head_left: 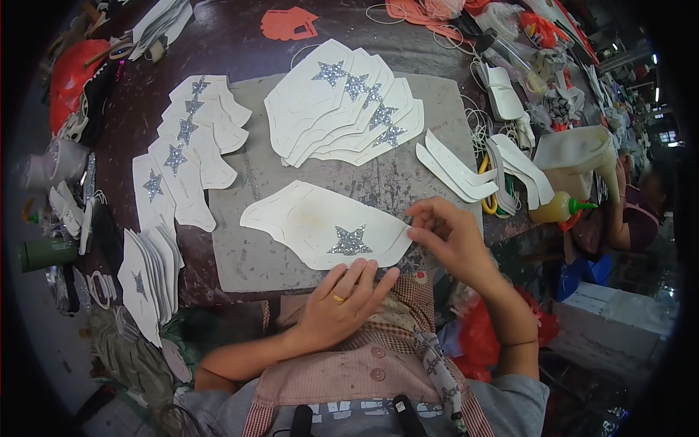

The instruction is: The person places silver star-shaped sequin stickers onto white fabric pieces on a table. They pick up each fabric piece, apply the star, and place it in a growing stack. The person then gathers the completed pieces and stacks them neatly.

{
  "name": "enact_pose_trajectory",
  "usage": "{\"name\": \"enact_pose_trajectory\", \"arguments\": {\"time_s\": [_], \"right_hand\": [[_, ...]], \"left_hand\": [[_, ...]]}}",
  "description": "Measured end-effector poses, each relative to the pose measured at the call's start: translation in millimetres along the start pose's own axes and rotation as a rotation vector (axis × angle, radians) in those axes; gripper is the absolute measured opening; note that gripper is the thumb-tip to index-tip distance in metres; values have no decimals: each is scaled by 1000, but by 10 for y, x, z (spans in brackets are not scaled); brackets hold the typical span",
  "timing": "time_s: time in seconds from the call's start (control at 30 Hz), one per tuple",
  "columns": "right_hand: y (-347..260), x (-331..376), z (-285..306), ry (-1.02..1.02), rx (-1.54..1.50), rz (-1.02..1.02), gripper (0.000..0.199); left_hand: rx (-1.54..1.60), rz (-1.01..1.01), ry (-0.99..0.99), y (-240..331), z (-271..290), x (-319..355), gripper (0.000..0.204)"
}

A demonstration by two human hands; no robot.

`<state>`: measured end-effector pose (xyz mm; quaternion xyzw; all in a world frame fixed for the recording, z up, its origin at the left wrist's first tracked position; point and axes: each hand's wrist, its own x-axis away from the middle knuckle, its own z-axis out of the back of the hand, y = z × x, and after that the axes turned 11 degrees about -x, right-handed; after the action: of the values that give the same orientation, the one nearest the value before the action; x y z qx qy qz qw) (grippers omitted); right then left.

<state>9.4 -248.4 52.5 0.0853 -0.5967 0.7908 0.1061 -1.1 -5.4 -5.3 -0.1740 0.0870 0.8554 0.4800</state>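
In front of me a white shoe-upper piece point(313, 211) with a silver glitter star point(350, 239) lies flat on the grey board point(247, 258). My left hand point(348, 298), a ring on one finger, rests its outstretched fingertips along the near edge, just below the star. At the piece's right end my right hand point(451, 240) pinches the edge between thumb and forefinger. Beyond it, a fanned pile of similar star pieces point(313, 102) sits on the board. More overlapping star pieces point(178, 156) run down the board's left side, and a thick stack point(149, 277) hangs at the table's left edge.
Narrow white strips point(455, 171) lie at the board's right edge, beside yellow-handled scissors point(489, 200). A glue bottle point(557, 209) with a green nozzle stands next to a cloudy plastic container point(575, 153). Coral-coloured cut pieces point(289, 24) lie at the back. Another person point(633, 211) is at right.
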Motion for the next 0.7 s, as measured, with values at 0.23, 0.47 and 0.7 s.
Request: {"name": "enact_pose_trajectory", "arguments": {"time_s": [0.23, 0.47, 0.7], "right_hand": [[46, -45, -36, 44, 33, 60, 26], [-209, -197, 194, 81, 266, 356, 17], [117, -97, 27, 318, 194, 324, 11]], "left_hand": [[-59, 65, 50, 75, -45, -61, 49], [323, 0, -145, -604, 160, -741, 47], [138, -78, -107, -928, 62, -740, 18]]}}
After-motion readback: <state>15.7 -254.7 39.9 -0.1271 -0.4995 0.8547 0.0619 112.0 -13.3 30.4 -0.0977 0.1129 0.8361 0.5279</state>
